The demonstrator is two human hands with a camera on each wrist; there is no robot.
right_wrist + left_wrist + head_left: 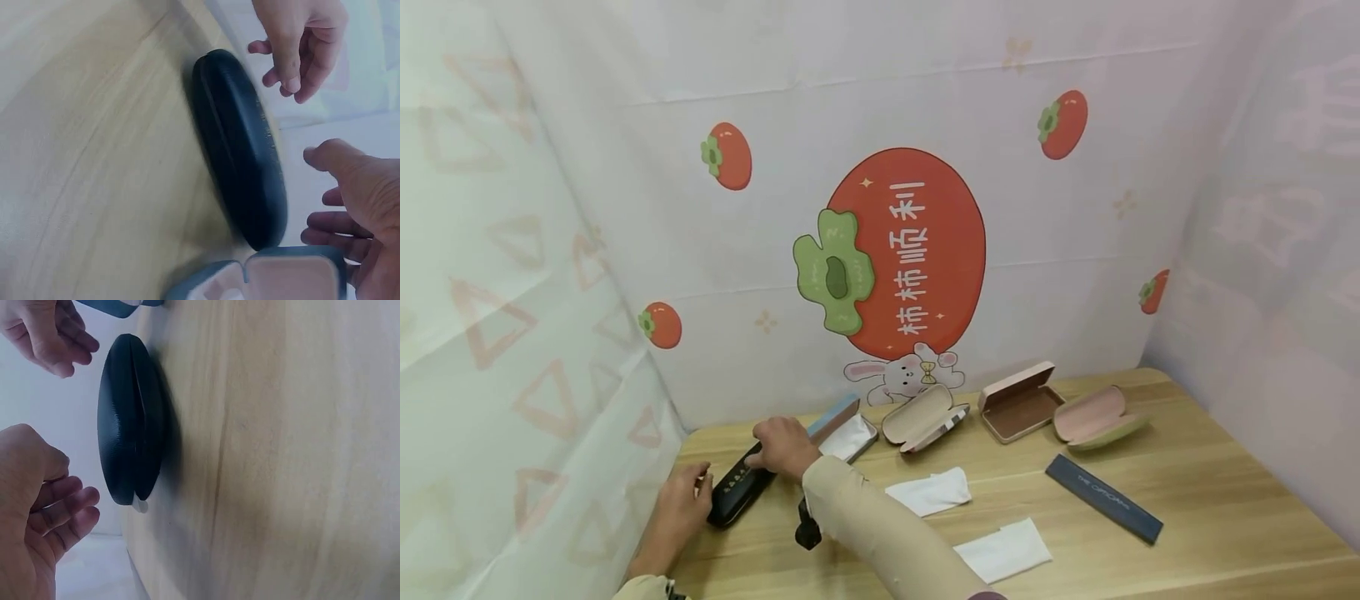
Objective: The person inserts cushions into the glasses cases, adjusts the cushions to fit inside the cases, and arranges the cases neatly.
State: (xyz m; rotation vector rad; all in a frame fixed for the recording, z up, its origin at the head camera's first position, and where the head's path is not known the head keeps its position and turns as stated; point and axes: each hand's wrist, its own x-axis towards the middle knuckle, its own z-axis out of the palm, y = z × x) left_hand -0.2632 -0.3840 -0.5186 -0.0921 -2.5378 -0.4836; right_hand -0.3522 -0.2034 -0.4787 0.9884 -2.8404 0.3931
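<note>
A black glasses case (pixel 741 492) with small gold lettering lies at the left of the table, its lid down but for a narrow gap along the seam. Something whitish (pixel 140 505) pokes out at one end of it. My left hand (pixel 681 504) is beside the near end, fingers loosely bent and holding nothing. Over the far end is my right hand (pixel 786 450), which in the right wrist view stands apart from the case, fingers relaxed. Just beyond, a blue glasses case (pixel 300 275) stands with its lid up and a white cloth (pixel 847 437) inside.
More opened cases line the back: a cream-lined one (pixel 917 417), a brown-lined one (pixel 1022 412) and a pink-lined one (pixel 1090 417). Two folded white cloths (pixel 932 492) lie near my right forearm. A flat dark blue sleeve (pixel 1105 498) lies at the right. Printed white sheets (pixel 760 250) enclose the table.
</note>
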